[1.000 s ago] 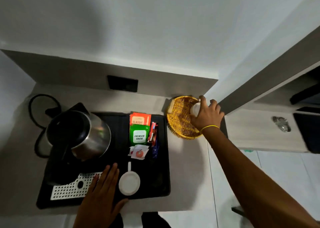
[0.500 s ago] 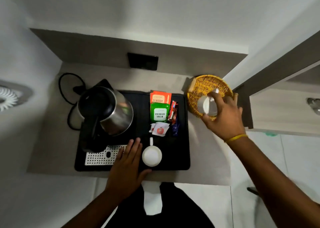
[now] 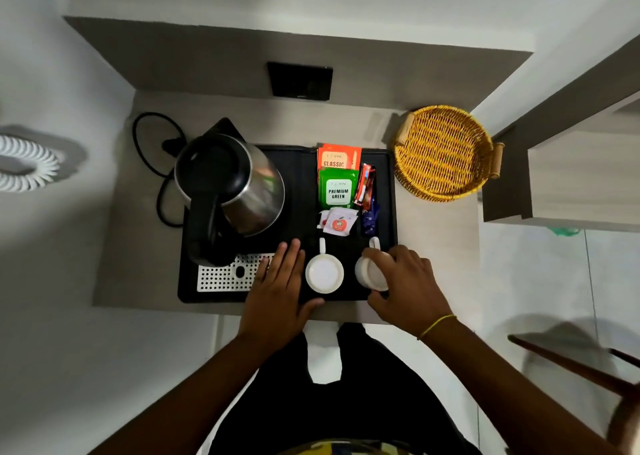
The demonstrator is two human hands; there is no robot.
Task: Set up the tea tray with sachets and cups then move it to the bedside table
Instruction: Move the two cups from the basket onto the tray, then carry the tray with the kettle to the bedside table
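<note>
**Second cup going down on the tea tray**

Everything here is relative to the black tray (image 3: 389,212) sitting on the grey counter (image 3: 433,246). At the tray's near edge, the right hand (image 3: 408,288) has its fingers wrapped round a white cup (image 3: 372,271), which sits upside down, or close to it, in the near right corner with its handle pointing toward the back. I can't tell if it's fully resting on the tray. Just left of it is another white cup (image 3: 324,272), also upside down, handle pointing back, nobody touching it.

The left hand (image 3: 278,288) lies flat and spread on the tray's near edge, just left of that free cup, holding nothing. Its fingertips reach the perforated metal drip plate (image 3: 225,276) in the near left corner.

In the right half of the tray, behind the cups, are the sachets: an orange "Classic" one (image 3: 338,156) at the back, a green "Premium Green" one (image 3: 337,189) overlapping it, a small white one with a red fruit logo (image 3: 337,220), and a red and a blue stick (image 3: 367,195) along the right side. A steel kettle (image 3: 239,184) fills the left half. A yellow wicker basket (image 3: 445,153) stands off the tray's back right corner.
</note>
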